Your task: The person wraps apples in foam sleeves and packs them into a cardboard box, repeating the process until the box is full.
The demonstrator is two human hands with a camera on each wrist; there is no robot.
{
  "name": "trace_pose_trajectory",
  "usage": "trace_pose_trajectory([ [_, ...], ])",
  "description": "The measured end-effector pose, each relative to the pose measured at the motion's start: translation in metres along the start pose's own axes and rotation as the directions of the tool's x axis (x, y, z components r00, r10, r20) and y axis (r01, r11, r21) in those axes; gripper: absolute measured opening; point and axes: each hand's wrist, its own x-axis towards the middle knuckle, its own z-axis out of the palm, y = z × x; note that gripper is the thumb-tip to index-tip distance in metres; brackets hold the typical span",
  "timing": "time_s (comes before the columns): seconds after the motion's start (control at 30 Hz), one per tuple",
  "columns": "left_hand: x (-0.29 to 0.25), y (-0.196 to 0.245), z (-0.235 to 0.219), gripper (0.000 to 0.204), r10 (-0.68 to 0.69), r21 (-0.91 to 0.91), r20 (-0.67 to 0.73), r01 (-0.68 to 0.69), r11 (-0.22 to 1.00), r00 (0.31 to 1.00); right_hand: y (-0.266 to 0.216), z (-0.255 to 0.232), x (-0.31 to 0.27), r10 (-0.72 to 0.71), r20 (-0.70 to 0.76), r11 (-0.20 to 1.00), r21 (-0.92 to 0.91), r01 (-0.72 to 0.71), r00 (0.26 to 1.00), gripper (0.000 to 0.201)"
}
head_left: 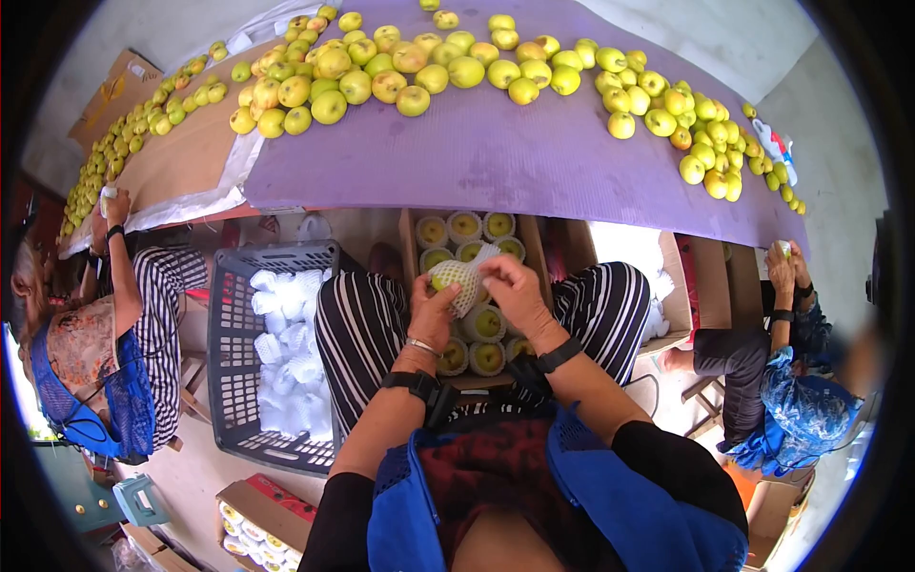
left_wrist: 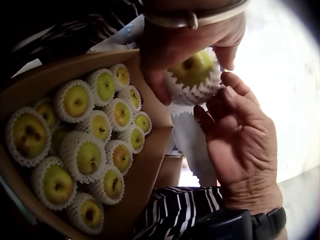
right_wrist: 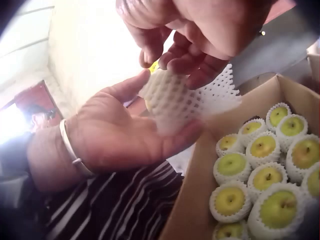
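A yellow-green apple point(left_wrist: 192, 70) sits partly inside a white foam net sleeve point(right_wrist: 172, 97), in front of the person's body. The left hand point(head_left: 432, 310) cradles the apple and its net, thumb on one side and fingers on the other. With thumb and fingertips, the right hand point(head_left: 519, 294) pinches the net near its edge; a loose end of the mesh sticks out in the right wrist view. Below both hands, between the knees, stands a cardboard box point(right_wrist: 192, 172) with several netted apples point(left_wrist: 75, 101) in rows, stem ends showing.
Many loose apples point(head_left: 410, 59) lie on a purple-covered table point(head_left: 381, 172) ahead. A dark plastic crate point(head_left: 233, 381) of white foam nets point(head_left: 286, 353) stands left. Another box point(head_left: 276, 510) of netted apples is behind it. Other people sit at both sides.
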Motion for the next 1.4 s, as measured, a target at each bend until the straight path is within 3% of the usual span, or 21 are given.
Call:
trace_pose_trajectory([
  [0.03, 0.001, 0.0, 0.0, 0.051, -0.008, -0.014, 0.005, 0.009, 1.0, 1.0, 0.0, -0.002, 0.001, 0.161, -0.187, 0.987, 0.043, -0.156, 0.969, 0.018],
  [0.07, 0.001, 0.0, 0.0, 0.051, -0.018, -0.027, 0.011, 0.019, 0.999, 1.0, 0.017, -0.006, 0.005, 0.181, -0.282, 0.983, 0.069, -0.168, 0.942, 0.016],
  [0.1, 0.001, 0.001, 0.0, 0.051, -0.022, -0.023, 0.016, 0.022, 0.999, 1.0, 0.02, -0.008, 0.008, 0.182, -0.288, 0.983, 0.07, -0.169, 0.94, 0.016],
  [0.17, 0.0, 0.002, 0.001, 0.05, 0.003, -0.041, 0.105, 0.001, 0.999, 0.994, 0.023, -0.013, 0.013, 0.303, -0.37, 0.926, 0.333, -0.179, 0.878, 0.013],
  [0.23, -0.001, 0.003, 0.003, 0.05, 0.004, -0.025, 0.117, -0.001, 1.0, 0.993, 0.029, -0.015, 0.012, 0.31, -0.323, 0.9, 0.404, -0.166, 0.894, 0.02],
  [0.3, -0.003, 0.004, 0.002, 0.049, 0.008, -0.01, 0.119, -0.007, 1.0, 0.993, 0.032, -0.016, 0.011, 0.524, -0.102, 0.827, 0.301, -0.476, 0.846, 0.019],
  [0.43, -0.001, 0.002, -0.001, 0.048, -0.002, -0.016, 0.08, 0.003, 1.0, 0.997, 0.033, -0.017, 0.009, 0.478, -0.02, 0.865, 0.184, -0.466, 0.878, 0.017],
  [0.5, 0.002, -0.002, -0.004, 0.048, -0.003, -0.034, 0.053, 0.005, 0.999, 0.999, 0.029, -0.014, 0.011, 0.092, -0.223, 0.995, 0.05, -0.083, 0.97, 0.017],
  [0.53, 0.004, -0.003, -0.006, 0.048, -0.02, -0.049, 0.065, 0.023, 0.999, 0.998, 0.025, -0.014, 0.011, 0.092, -0.221, 0.995, 0.049, -0.083, 0.971, 0.017],
  [0.6, 0.006, -0.004, -0.007, 0.049, -0.036, -0.064, 0.077, 0.041, 0.997, 0.996, 0.018, -0.014, 0.01, 0.297, -0.134, 0.918, 0.311, -0.245, 0.945, 0.018],
  [0.63, 0.006, -0.004, -0.007, 0.049, -0.037, -0.103, 0.088, 0.046, 0.994, 0.995, 0.019, -0.013, 0.01, 0.298, -0.134, 0.918, 0.311, -0.245, 0.945, 0.018],
  [0.7, 0.002, -0.001, -0.002, 0.049, -0.039, -0.142, 0.099, 0.053, 0.989, 0.994, 0.021, -0.013, 0.009, 0.46, 0.011, 0.792, 0.447, -0.416, 0.888, 0.017],
  [0.8, -0.007, 0.009, 0.007, 0.05, -0.005, -0.139, 0.116, 0.021, 0.99, 0.993, 0.012, -0.017, 0.009, 0.538, 0.164, 0.703, 0.453, -0.548, 0.827, 0.017],
  [0.87, -0.003, 0.006, 0.003, 0.049, -0.074, -0.141, 0.201, 0.104, 0.985, 0.977, 0.013, -0.015, 0.01, 0.498, 0.104, 0.728, 0.489, -0.48, 0.861, 0.017],
  [1.0, -0.002, 0.003, 0.003, 0.05, -0.082, -0.127, 0.226, 0.113, 0.985, 0.971, 0.014, -0.013, 0.012, 0.405, -0.001, 0.732, 0.6, -0.324, 0.914, 0.019],
  [1.13, -0.005, 0.003, 0.007, 0.048, -0.092, -0.111, 0.238, 0.121, 0.986, 0.967, 0.01, -0.009, 0.011, 0.469, 0.037, 0.711, 0.576, -0.403, 0.882, 0.019],
  [1.23, -0.005, 0.003, 0.008, 0.047, -0.099, -0.033, 0.216, 0.109, 0.994, 0.971, 0.022, -0.005, 0.011, 0.449, 0.004, 0.765, 0.515, -0.386, 0.894, 0.021],
  [1.27, -0.005, 0.003, 0.008, 0.047, -0.125, 0.017, 0.213, 0.125, 0.992, 0.969, 0.031, -0.004, 0.012, 0.367, -0.105, 0.909, 0.249, -0.333, 0.924, 0.022],
  [1.3, -0.004, 0.002, 0.008, 0.047, -0.125, 0.016, 0.213, 0.124, 0.992, 0.969, 0.028, -0.002, 0.014, 0.254, -0.183, 0.963, -0.046, -0.266, 0.95, 0.023],
  [1.33, -0.003, 0.0, 0.008, 0.047, -0.153, 0.062, 0.183, 0.143, 0.988, 0.971, 0.024, 0.0, 0.014, 0.254, -0.183, 0.963, -0.046, -0.266, 0.95, 0.023],
  [1.4, -0.001, -0.003, 0.007, 0.046, -0.176, 0.106, 0.153, 0.161, 0.981, 0.972, 0.009, 0.005, 0.013, -0.103, -0.14, 0.872, -0.489, 0.022, 0.985, 0.022],
])
